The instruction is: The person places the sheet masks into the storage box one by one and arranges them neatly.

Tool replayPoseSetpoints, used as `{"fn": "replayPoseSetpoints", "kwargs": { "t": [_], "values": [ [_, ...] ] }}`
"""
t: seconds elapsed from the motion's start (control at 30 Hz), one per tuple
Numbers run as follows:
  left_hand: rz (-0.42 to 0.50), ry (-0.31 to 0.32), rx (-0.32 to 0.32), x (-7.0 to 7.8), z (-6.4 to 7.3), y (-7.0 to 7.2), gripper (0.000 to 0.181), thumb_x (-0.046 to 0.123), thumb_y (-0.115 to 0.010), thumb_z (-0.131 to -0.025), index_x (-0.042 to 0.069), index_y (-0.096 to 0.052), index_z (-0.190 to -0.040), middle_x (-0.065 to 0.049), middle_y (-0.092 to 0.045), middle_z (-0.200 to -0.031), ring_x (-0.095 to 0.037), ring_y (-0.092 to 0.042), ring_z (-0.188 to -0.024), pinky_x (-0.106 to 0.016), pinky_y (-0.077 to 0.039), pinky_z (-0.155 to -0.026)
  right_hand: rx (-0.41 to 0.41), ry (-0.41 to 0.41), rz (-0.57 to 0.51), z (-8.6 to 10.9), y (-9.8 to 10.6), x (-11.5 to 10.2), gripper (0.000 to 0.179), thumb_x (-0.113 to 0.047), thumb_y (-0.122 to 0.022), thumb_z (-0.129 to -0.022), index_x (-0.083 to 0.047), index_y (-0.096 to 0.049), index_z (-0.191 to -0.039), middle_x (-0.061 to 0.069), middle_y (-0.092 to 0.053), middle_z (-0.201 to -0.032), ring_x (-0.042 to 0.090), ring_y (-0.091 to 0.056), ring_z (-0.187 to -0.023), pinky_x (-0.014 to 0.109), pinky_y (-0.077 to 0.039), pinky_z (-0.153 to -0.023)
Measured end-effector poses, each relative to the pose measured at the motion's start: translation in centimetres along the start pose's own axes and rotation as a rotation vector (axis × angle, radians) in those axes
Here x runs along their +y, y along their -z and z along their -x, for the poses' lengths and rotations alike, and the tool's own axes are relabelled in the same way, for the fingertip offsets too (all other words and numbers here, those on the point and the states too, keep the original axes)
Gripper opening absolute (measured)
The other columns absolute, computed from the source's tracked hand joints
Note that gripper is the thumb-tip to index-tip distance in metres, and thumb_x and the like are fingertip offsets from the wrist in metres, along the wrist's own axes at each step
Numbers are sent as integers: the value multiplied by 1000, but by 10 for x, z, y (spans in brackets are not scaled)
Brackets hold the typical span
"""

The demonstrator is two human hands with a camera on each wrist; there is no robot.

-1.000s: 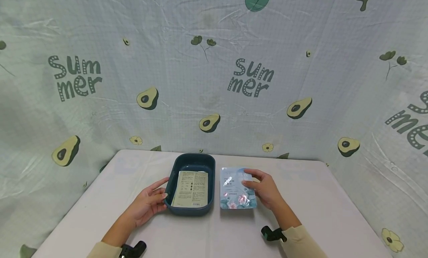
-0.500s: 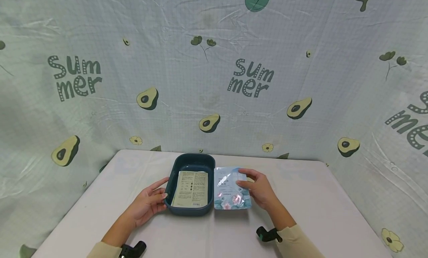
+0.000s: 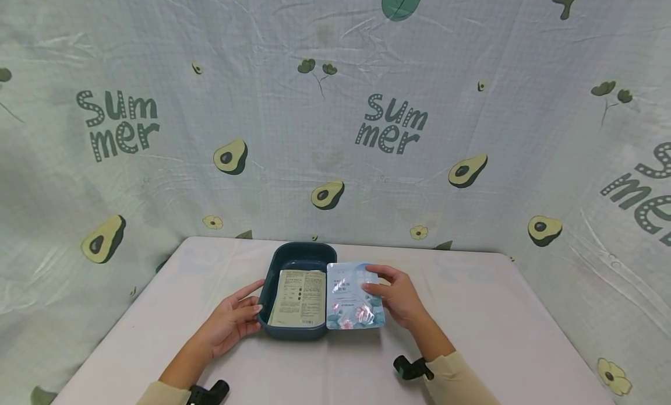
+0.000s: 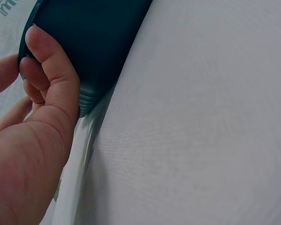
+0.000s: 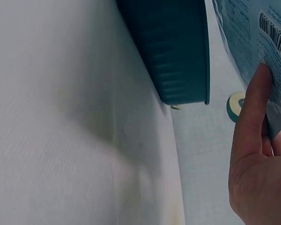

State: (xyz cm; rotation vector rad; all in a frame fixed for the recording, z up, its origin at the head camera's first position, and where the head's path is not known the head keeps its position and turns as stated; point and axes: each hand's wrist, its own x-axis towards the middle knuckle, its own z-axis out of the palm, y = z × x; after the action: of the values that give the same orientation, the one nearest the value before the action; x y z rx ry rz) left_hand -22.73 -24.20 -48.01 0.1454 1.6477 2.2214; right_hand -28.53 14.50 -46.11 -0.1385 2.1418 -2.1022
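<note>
A dark blue rectangular bin (image 3: 293, 334) stands on the table. A pale sachet (image 3: 299, 300) printed with text and a barcode lies inside it. My left hand (image 3: 230, 320) holds the bin's left side, its thumb at the rim; in the left wrist view the fingers (image 4: 58, 70) lie against that side. My right hand (image 3: 395, 295) pinches a light blue sachet (image 3: 352, 303), which looks like a face mask packet with pink flowers. The sachet is held raised, its left edge overlapping the bin's right rim in the head view. Its barcoded back (image 5: 253, 42) shows in the right wrist view.
A white cloth covers the table (image 3: 472, 312). Behind it hangs a pale curtain (image 3: 283, 113) printed with avocados and lettering. Each wrist carries a small black camera, the left one (image 3: 209, 392) and the right one (image 3: 411, 368).
My right hand has moved left with the light blue sachet, from beside the bin to over its right rim. The left hand and the bin have stayed in place.
</note>
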Motion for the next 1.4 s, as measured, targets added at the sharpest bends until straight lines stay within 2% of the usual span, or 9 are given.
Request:
{"fn": "replayPoseSetpoints", "kwargs": {
  "t": [0.53,0.93,1.4],
  "values": [
    [-8,-11,-13,-1,0,1,77,6,-55,-104,10,-9,-165,2,-62,-112,-11,-66,-88,-24,-57,-79,-27,17,33,-5,-27,-11,48,-12,-81,-87,-10,-68,-133,16,-55,-141,26,-67,-104,36,-62,-84],
    [-10,0,-8,-2,-1,2,77,7,-55,-104,11,-10,-165,2,-63,-112,-12,-67,-89,-24,-57,-79,-31,-9,48,-13,-47,-14,46,-14,-81,-87,-12,-69,-132,14,-56,-140,25,-67,-101,35,-62,-83],
    [4,-8,-24,1,1,-1,79,3,-56,-103,8,-7,-165,2,-61,-109,-11,-65,-87,-24,-57,-77,-77,-20,45,-17,-59,-20,44,-16,-80,-89,-13,-70,-131,13,-58,-141,24,-66,-101,35,-61,-86]
  ]
}}
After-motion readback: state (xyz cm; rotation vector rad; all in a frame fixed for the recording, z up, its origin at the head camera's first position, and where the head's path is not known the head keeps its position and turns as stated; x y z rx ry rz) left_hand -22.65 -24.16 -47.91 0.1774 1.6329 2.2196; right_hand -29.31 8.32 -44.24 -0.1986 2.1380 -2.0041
